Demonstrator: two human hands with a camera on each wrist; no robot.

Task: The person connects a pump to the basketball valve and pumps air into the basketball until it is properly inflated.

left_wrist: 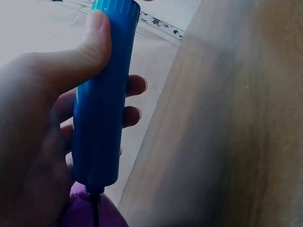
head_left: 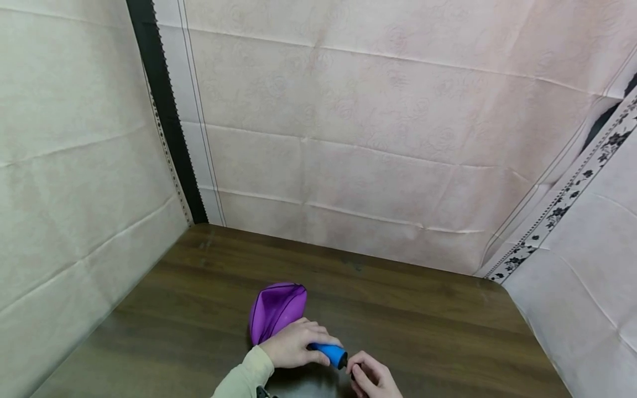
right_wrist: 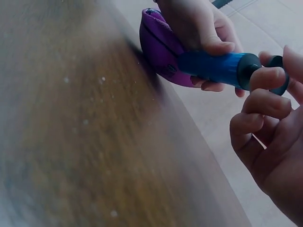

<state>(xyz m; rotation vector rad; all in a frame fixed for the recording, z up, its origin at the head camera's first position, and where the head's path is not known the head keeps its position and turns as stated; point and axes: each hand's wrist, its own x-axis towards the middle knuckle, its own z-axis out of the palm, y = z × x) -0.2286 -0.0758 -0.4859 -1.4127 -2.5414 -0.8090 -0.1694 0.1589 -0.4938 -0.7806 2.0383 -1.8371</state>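
Observation:
A blue hand pump [head_left: 328, 352] with a black end lies in the grip of my left hand [head_left: 298, 344], thumb along its barrel in the left wrist view. From its narrow end a thin dark needle [left_wrist: 95, 208] runs to a purple, caved-in ball [head_left: 278, 310] with dark seams. The needle's tip is hidden at the ball [right_wrist: 158, 47]. My right hand [head_left: 370, 377] pinches the pump's black round handle [right_wrist: 279, 75] between thumb and fingers. The handle stands only slightly out from the barrel's end.
Everything is above a brown wood-grain table [head_left: 423, 315]. Pale cloth [head_left: 348, 138] hangs behind and along both sides, with a dark strip [head_left: 169, 110] at the back left corner and a floral border [head_left: 562, 204] on the right.

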